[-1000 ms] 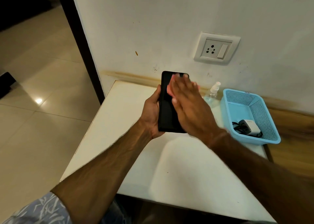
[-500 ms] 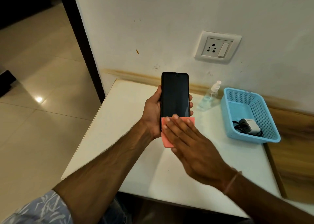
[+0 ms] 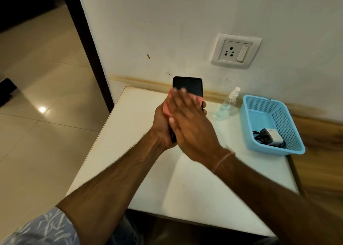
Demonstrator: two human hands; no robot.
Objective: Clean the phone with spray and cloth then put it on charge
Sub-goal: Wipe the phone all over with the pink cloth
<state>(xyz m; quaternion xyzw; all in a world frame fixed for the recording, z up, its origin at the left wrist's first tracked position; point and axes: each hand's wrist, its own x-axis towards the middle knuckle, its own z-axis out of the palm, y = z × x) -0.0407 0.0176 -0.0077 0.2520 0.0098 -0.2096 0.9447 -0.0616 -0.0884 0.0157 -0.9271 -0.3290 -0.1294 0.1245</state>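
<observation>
Wiping is the step in hand. At frame centre the left hand (image 3: 162, 126) has its grip closed around the phone (image 3: 187, 86), held above the counter (image 3: 194, 179). The right hand (image 3: 187, 122), fingers flat and open, presses the pink cloth (image 3: 166, 106) to the screen. Next, I judge, comes the charger (image 3: 269, 135) in the blue basket (image 3: 259, 103) at right.

Right hand (image 3: 187, 122) smears with motion blur and covers most of the phone (image 3: 187, 85), only its top clear; the pink cloth (image 3: 167, 107) peeks out beneath the fingers, and the charger (image 3: 269, 136) cable sits half hidden in the basket (image 3: 289, 114)
</observation>
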